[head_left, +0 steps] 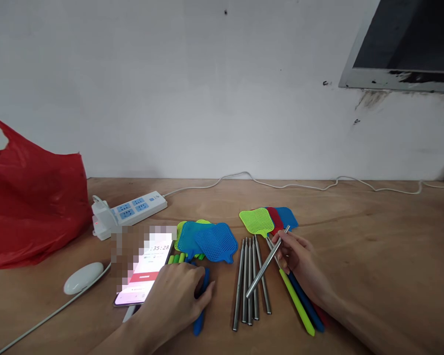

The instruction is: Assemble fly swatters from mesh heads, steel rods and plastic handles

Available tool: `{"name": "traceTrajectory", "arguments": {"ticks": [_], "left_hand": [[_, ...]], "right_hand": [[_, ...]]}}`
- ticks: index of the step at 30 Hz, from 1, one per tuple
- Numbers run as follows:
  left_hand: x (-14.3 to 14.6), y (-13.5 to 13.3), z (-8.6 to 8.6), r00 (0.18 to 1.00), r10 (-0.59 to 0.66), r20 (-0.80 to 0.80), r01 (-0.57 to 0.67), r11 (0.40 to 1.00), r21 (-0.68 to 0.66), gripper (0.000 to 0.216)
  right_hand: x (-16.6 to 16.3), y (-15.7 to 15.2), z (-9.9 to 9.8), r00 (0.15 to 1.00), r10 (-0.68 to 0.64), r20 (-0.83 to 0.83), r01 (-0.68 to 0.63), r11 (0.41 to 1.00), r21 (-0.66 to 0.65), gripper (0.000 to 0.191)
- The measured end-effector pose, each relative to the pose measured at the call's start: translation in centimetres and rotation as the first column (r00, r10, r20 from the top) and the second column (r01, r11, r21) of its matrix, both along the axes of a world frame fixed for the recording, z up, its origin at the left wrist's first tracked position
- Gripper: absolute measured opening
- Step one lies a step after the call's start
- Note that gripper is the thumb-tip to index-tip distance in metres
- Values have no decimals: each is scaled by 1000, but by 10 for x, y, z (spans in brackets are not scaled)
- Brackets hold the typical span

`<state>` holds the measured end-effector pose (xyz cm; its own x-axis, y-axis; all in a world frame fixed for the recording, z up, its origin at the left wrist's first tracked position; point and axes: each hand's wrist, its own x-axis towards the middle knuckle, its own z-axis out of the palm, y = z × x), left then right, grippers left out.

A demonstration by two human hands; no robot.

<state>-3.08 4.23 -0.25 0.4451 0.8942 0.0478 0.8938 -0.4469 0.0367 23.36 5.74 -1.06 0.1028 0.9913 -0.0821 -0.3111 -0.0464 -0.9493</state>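
Note:
My right hand [296,251] pinches a silver metal rod [268,261] near its upper end, and the rod slants down to the left. Below it lie several similar metal rods [244,286] side by side. My left hand [177,291] is curled over a blue plastic handle [200,320], with the thumb across it; its other fingertips are hidden. Several green handles [175,259] show just behind that hand. Blue mesh fly swatter heads [218,241] lie overlapping beyond it. Next to my right hand are a lime swatter head [257,222], a red one, a blue one and a lime handle [298,303].
A lit phone [144,278] lies left of my left hand, near a white oval device [83,277] with a cable. Farther back are a white power strip [133,212] and a red plastic bag [33,202]. A thin cord [288,185] runs along the wall.

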Motion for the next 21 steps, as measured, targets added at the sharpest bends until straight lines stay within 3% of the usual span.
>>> {"name": "traceTrajectory", "arguments": {"ticks": [7,15,21], "left_hand": [[1,-4,0,939,-201,278,189,979,70,32],[4,-9,4,936,-177,305,193,981,-22,25],[7,-9,5,947,-125,295,144,989,-41,22]], "right_hand": [[-1,1,5,993,-52,-104,51,999,-8,39],[-1,0,5,993,1,-121,-4,1000,-25,37],[-1,-1,2,993,9,-114,-4,999,47,35]]}}
